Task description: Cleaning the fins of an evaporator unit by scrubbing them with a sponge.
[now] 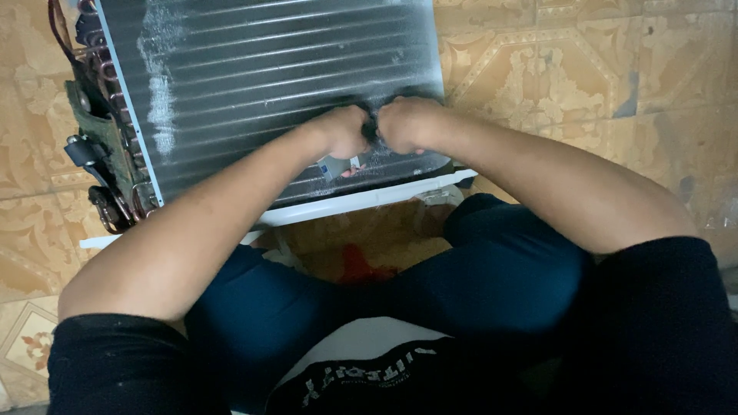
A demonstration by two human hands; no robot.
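A finned metal coil panel from a cooling unit lies on the tiled floor in front of me, streaked with white dust. Both fists meet near its lower right corner. My left hand and my right hand are closed side by side on a small dark object pinched between them; what it is cannot be told. A small grey-and-white tag shows just under my left hand.
Copper tube bends and a dark bracket run down the panel's left edge. A white frame edge borders the panel near my knees. Patterned tan floor tiles surround everything. A red spot lies on the floor between my legs.
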